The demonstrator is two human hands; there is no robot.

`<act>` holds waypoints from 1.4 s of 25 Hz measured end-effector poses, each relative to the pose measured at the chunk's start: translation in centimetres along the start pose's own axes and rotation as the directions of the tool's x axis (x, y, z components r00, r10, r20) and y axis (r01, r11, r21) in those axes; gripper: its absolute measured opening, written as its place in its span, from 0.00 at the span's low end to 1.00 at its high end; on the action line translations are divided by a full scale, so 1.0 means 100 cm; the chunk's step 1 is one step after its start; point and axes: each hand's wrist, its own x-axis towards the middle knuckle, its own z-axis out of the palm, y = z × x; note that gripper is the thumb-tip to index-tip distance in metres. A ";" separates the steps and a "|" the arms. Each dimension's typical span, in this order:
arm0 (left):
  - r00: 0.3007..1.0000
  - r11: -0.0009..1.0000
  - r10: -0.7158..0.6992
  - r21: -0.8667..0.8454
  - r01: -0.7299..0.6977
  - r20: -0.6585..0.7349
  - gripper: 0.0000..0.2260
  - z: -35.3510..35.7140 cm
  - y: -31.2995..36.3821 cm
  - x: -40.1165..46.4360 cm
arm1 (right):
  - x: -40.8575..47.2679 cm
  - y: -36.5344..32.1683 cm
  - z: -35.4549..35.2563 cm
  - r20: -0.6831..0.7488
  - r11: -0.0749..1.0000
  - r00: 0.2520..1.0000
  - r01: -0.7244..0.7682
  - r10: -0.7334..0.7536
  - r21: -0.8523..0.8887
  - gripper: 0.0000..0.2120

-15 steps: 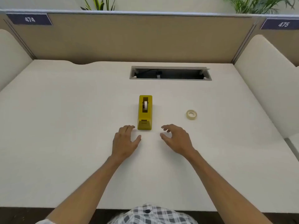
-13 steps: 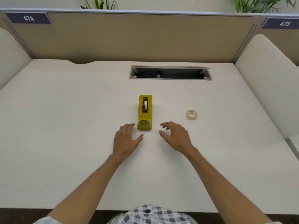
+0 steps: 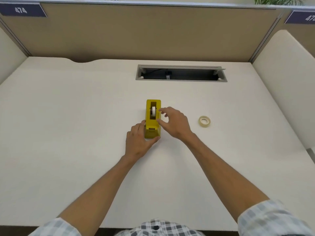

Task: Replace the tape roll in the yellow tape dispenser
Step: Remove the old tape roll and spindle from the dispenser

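Note:
The yellow tape dispenser [image 3: 153,123] stands mid-desk, its cutter end toward me, with a nearly used-up white tape roll [image 3: 153,111] upright in its slot. My left hand [image 3: 139,139] wraps the dispenser's near end, fingers on its left side and thumb along the front. My right hand [image 3: 175,123] hovers at the dispenser's right side, fingers spread and curled beside the slot, holding nothing. A fresh tape roll [image 3: 204,121] lies flat on the desk to the right, apart from both hands.
The white desk [image 3: 68,125] is ringed by a tan partition [image 3: 136,31] at the back and pale side panels. An open cable tray [image 3: 180,74] is cut into the desk behind the dispenser.
Both hands moved forward from the desk in front of the dispenser. The left hand has taken hold of its near end; the right has risen beside the slot.

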 end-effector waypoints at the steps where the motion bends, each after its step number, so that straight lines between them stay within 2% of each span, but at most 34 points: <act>1: 1.000 1.000 -0.004 0.000 0.004 -0.002 0.37 0.001 0.000 0.000 | 0.005 -0.002 0.001 0.014 1.000 1.000 0.006 -0.006 -0.011 0.22; 6: 0.999 1.000 0.014 -0.012 -0.014 -0.039 0.35 0.005 -0.002 0.001 | 0.023 -0.007 0.006 0.050 0.999 0.998 0.024 -0.022 -0.046 0.27; 15: 0.994 0.998 0.052 -0.024 -0.054 -0.093 0.34 0.009 -0.005 0.000 | 0.041 -0.011 0.007 0.090 0.985 0.993 0.085 -0.072 -0.150 0.24; 24: 0.994 0.998 0.054 -0.037 -0.058 -0.100 0.34 0.010 -0.006 0.001 | 0.049 -0.015 0.011 0.067 0.975 0.994 0.093 -0.081 -0.204 0.18; 30: 0.993 0.997 0.060 -0.047 -0.065 -0.099 0.35 0.010 -0.006 0.000 | 0.054 -0.020 0.009 0.074 0.958 0.992 0.120 -0.104 -0.259 0.19; 35: 0.994 0.997 0.055 -0.043 -0.059 -0.098 0.35 0.010 -0.006 0.000 | 0.056 -0.018 0.010 0.064 0.967 0.993 0.115 -0.103 -0.229 0.20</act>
